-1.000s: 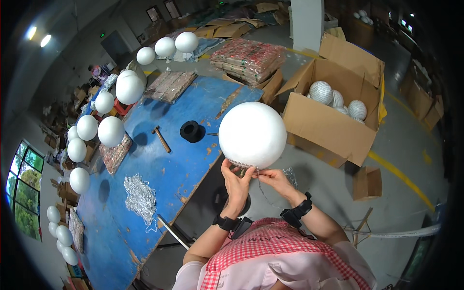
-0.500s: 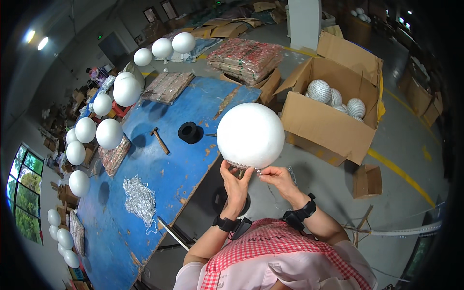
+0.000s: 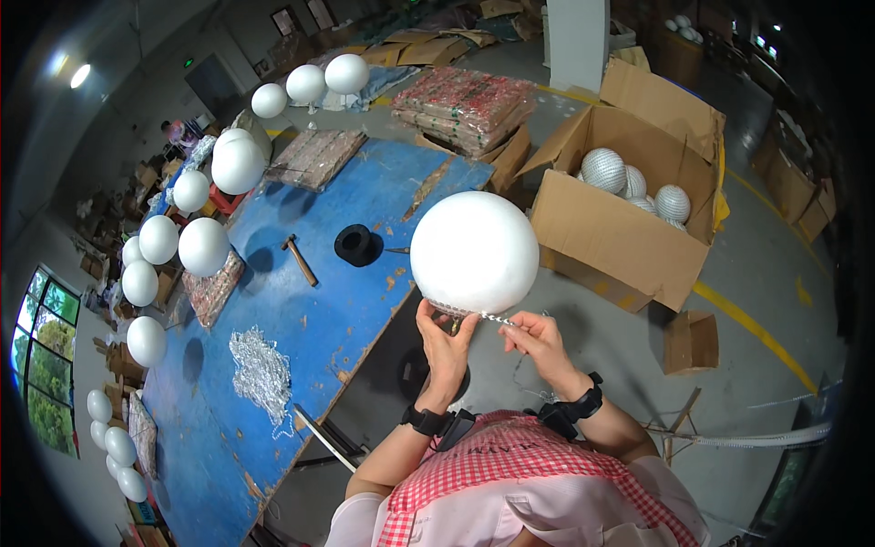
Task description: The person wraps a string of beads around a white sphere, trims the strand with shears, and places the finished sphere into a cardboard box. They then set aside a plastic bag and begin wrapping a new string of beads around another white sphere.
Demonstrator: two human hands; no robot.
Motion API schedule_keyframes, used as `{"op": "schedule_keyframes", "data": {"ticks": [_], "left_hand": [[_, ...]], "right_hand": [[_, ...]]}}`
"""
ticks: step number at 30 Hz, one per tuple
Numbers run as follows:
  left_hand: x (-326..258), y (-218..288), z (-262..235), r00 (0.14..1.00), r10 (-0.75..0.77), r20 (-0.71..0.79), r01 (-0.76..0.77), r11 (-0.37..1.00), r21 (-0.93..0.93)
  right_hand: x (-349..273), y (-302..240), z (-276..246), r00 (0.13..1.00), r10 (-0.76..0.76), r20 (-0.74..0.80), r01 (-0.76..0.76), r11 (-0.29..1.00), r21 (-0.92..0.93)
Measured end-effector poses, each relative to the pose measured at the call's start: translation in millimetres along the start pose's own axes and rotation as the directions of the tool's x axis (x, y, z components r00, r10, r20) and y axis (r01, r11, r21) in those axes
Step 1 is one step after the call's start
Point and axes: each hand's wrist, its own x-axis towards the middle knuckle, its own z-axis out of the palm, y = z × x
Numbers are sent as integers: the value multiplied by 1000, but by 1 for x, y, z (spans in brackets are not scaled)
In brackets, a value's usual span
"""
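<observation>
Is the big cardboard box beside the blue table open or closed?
Open: the cardboard box has its flaps up, and silver balls show inside.

Grey concrete floor, blue workbench, window.

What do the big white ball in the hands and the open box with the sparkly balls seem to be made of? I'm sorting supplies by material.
The big white ball looks like foam: matte, evenly white, with no gloss, though the surface is too far to be sure. The open box is brown corrugated cardboard, dull-finished, with bent flaps. The sparkly balls in it appear covered in small mirror-like facets.
</observation>
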Motion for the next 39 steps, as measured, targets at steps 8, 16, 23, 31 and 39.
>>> {"op": "schedule_keyframes", "data": {"ticks": [8,16,23,31,39], "left_hand": [[3,7,-3,998,-58,-1,58,996,-69],[13,-9,-8,994,-81,75,84,996,-40],[11,10,-14,991,-74,113,83,994,-76],[16,2,-12,969,-111,221,141,983,-122],[15,2,-9,969,-165,182,185,977,-103]], "right_hand": [[3,5,-6,948,-246,-204,140,894,-426],[10,21,-12,950,-185,-252,33,862,-506],[9,32,-29,981,-120,-150,-51,593,-803],[-9,7,-26,991,119,-59,-125,986,-111],[-17,1,-20,963,-133,-234,96,981,-166]]}}
